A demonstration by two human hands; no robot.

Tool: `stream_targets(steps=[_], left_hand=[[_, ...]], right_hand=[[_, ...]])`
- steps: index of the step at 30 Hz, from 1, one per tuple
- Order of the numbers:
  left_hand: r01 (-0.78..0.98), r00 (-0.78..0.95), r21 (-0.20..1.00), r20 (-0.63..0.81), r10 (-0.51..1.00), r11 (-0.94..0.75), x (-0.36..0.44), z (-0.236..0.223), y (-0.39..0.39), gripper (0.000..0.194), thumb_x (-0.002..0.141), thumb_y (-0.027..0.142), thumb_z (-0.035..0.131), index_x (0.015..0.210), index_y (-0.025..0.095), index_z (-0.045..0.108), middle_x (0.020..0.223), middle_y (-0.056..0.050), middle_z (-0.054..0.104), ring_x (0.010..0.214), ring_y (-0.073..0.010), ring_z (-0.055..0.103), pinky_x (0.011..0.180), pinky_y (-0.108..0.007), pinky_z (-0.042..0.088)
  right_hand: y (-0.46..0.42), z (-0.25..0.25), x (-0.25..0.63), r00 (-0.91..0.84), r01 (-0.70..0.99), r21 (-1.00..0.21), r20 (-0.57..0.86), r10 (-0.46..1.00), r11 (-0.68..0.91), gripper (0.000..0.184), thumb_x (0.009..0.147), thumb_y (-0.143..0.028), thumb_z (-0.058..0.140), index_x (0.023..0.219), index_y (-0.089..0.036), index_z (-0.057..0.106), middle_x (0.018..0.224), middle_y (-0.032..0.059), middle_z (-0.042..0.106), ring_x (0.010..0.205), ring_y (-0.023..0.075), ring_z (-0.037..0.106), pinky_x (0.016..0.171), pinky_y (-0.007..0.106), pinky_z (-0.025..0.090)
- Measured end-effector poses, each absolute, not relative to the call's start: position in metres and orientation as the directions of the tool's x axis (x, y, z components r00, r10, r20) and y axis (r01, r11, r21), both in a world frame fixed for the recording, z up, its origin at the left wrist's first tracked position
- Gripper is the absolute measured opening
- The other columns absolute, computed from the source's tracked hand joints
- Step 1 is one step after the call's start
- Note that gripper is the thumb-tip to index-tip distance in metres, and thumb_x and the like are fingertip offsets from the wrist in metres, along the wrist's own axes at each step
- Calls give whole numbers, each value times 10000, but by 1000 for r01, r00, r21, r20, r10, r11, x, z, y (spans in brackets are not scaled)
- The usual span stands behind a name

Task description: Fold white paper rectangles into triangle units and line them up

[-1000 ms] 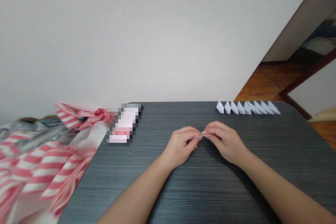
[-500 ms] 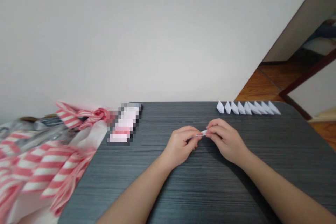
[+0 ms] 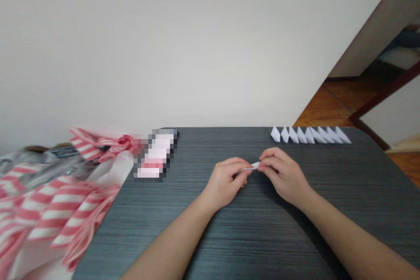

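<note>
A small folded piece of white paper (image 3: pixel 255 166) is held a little above the dark table (image 3: pixel 210 140). My left hand (image 3: pixel 228 181) pinches its left end between thumb and fingers, and my right hand (image 3: pixel 282 175) pinches its right end. Both hands are closed, and the fingers cover most of the paper, so its full shape is hidden. Beyond my right hand, several folded white paper pieces (image 3: pixel 302 134) with pointed ends stand side by side in a row along the table's far edge.
A pixelated pink and white oblong thing (image 3: pixel 154 155) lies at the table's far left. Left of the table is a heap of red-and-white striped cloth (image 3: pixel 65 205). A pale wall (image 3: pixel 210 52) rises behind the table. Wooden floor (image 3: pixel 320 105) shows at the right.
My right fingers have shifted very slightly on the paper, and its visible part has turned a little. My left hand and the row of paper pieces stay where they were.
</note>
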State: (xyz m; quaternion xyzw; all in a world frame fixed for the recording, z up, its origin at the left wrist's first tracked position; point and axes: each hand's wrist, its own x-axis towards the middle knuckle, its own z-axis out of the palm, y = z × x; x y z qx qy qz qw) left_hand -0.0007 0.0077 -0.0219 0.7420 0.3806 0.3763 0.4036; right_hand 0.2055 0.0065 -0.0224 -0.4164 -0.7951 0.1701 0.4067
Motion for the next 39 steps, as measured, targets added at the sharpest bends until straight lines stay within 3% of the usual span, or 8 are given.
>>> stream_targets(steps=[11, 14, 18, 23, 29, 33, 36, 39], left_hand=[[272, 431, 876, 260, 864, -399, 0, -20, 8, 220, 943, 250, 540, 906, 164, 739, 941, -63, 704, 608, -89, 610, 601, -200, 517], [291, 413, 883, 230, 881, -367, -1, -24, 8, 194, 920, 246, 572, 1039, 179, 709, 987, -60, 720, 671, -109, 640, 641, -210, 518], [305, 379, 908, 160, 911, -286, 0, -24, 7, 348, 860, 252, 640, 1197, 169, 621, 915, -40, 742, 715, -135, 649, 647, -216, 495], [383, 441, 874, 113, 890, -300, 1, -15, 7, 207, 885, 306, 606, 987, 171, 725, 825, -20, 736, 662, -121, 598, 596, -204, 423], [414, 433, 862, 95, 896, -292, 1, -10, 7, 246, 920, 335, 568, 951, 158, 737, 668, 0, 682, 559, -98, 545, 545, -196, 383], [388, 440, 871, 114, 891, -303, 1, -9, 7, 243, 937, 316, 546, 942, 164, 735, 647, 6, 673, 558, -94, 556, 552, -187, 392], [365, 436, 882, 120, 892, -297, 1, -9, 6, 233, 942, 298, 536, 946, 163, 726, 652, 7, 675, 564, -91, 574, 558, -179, 402], [352, 431, 893, 112, 896, -281, 1, -9, 5, 227, 940, 300, 539, 950, 161, 717, 649, 8, 671, 556, -88, 574, 545, -172, 400]], right_hand=[[6, -24, 207, -397, 510, -608, 463, 793, 609, 139, 944, -120, 514, 907, -210, 613, 1065, 86, 573, 1017, 214, 596, 858, 343, 503], [6, -24, 207, -396, 508, -608, 465, 792, 611, 147, 941, -107, 512, 905, -209, 612, 1050, 83, 570, 993, 211, 598, 841, 341, 505], [5, -25, 207, -413, 502, -610, 454, 790, 613, 153, 940, -100, 508, 902, -207, 609, 1057, 81, 568, 995, 210, 596, 842, 342, 504], [5, -25, 207, -431, 484, -618, 448, 783, 620, 142, 945, -114, 511, 914, -211, 610, 1063, 80, 568, 1002, 208, 604, 853, 341, 503], [3, -23, 205, -408, 499, -623, 444, 798, 602, 86, 927, -146, 569, 913, -213, 622, 1068, 75, 572, 971, 200, 604, 815, 318, 500], [2, -25, 204, -361, 497, -660, 433, 826, 563, 69, 919, -164, 589, 960, -217, 606, 1044, 65, 587, 820, 165, 601, 725, 293, 500], [3, -27, 204, -307, 500, -708, 394, 866, 499, 164, 905, -178, 612, 1060, -210, 571, 913, 32, 604, 638, 128, 555, 614, 266, 476], [4, -27, 204, -322, 512, -715, 355, 878, 477, 134, 908, -199, 618, 1040, -208, 597, 855, 17, 622, 630, 131, 557, 593, 255, 452]])
